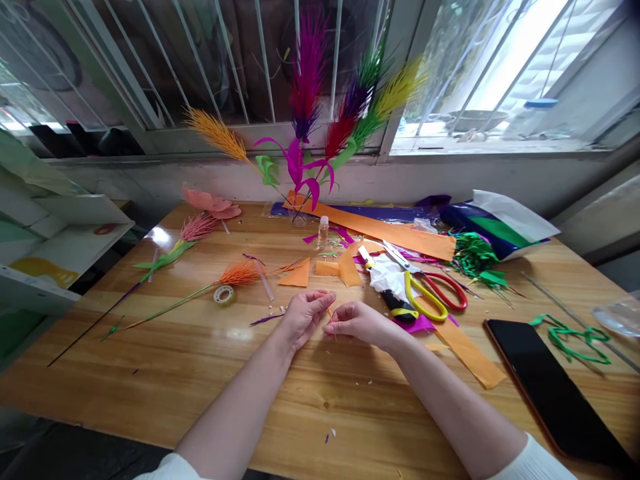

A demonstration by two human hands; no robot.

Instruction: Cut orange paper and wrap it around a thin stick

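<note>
Over the middle of the table, my left hand [306, 316] pinches a thin twist of orange paper [330, 315] between thumb and fingertips. My right hand [356, 321] is closed close beside it, thumb and forefinger pinching the lower part of the same piece. Only a sliver of the paper shows between the fingers. Just beyond the hands lie a cut orange paper triangle [296, 273] and a folded orange strip [349, 265]. To the right, scissors with yellow and red handles [427, 293] rest near a black-and-yellow handled tool [399, 307] and crumpled white tissue [389, 275].
A small clear bottle [323, 235] stands before a vase [298, 215] of colourful paper stalks. Left are a tape roll [224, 295], an orange paper stalk [239, 273] and a pink one [197, 228]. A phone [555, 393] and green ribbon [580, 339] lie right.
</note>
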